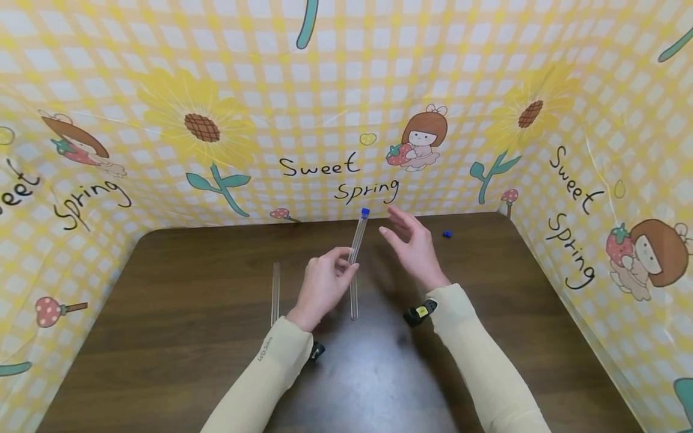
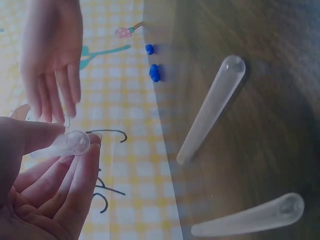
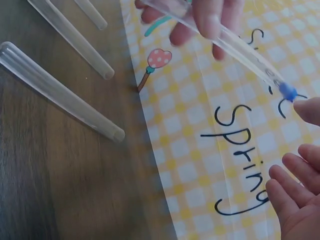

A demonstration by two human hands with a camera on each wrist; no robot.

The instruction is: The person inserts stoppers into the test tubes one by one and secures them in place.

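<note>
My left hand [image 1: 325, 282] pinches a clear test tube [image 1: 359, 233] between thumb and fingers, tilted, with a blue stopper [image 1: 365, 212] in its upper end. In the left wrist view, the tube's rounded bottom [image 2: 78, 142] pokes out just past the fingertips. Fingers spread and nothing in its grasp, my right hand [image 1: 414, 249] is beside the stoppered end, a small gap away in the head view. On the table lie more clear tubes: one to the left [image 1: 276, 291], another [image 1: 354, 297] below the left hand. The right wrist view shows a further tube [image 3: 92, 12] at its top edge.
Loose blue stoppers [image 2: 154, 73] lie near the back of the dark wooden table [image 1: 178, 288], right of the hands. A yellow checked cloth [image 1: 325, 108] with printed flowers and words walls the back and both sides.
</note>
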